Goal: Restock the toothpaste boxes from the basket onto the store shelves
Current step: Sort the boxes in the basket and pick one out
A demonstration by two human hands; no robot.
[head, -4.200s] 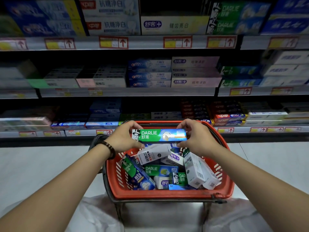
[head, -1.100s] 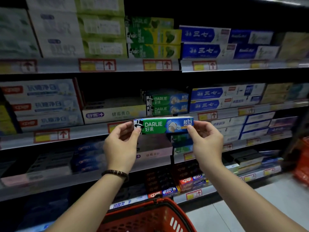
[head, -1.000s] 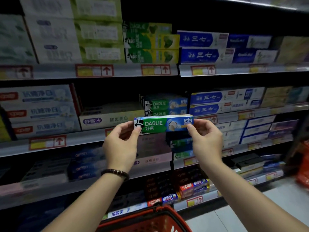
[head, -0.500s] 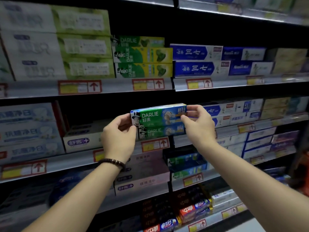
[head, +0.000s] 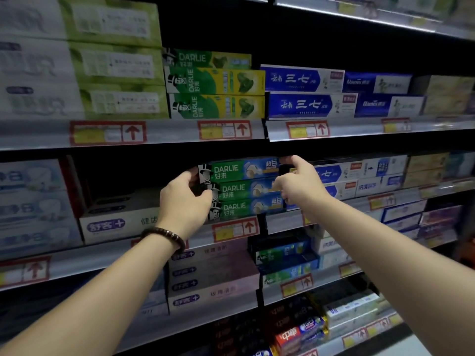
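Toothpaste box [head: 239, 169] atop two matching boxes [head: 239, 199], ends pinched between fingers of left hand [head: 186, 201] and right hand [head: 303, 185]

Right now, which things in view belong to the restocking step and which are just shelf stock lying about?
In the job: top green-blue DARLIE box, held at its ends by the left hand and right hand; matching DARLIE boxes stacked under it.
Just there: green-yellow DARLIE boxes on the shelf above; blue boxes beside them; white box with purple logo; bead bracelet.
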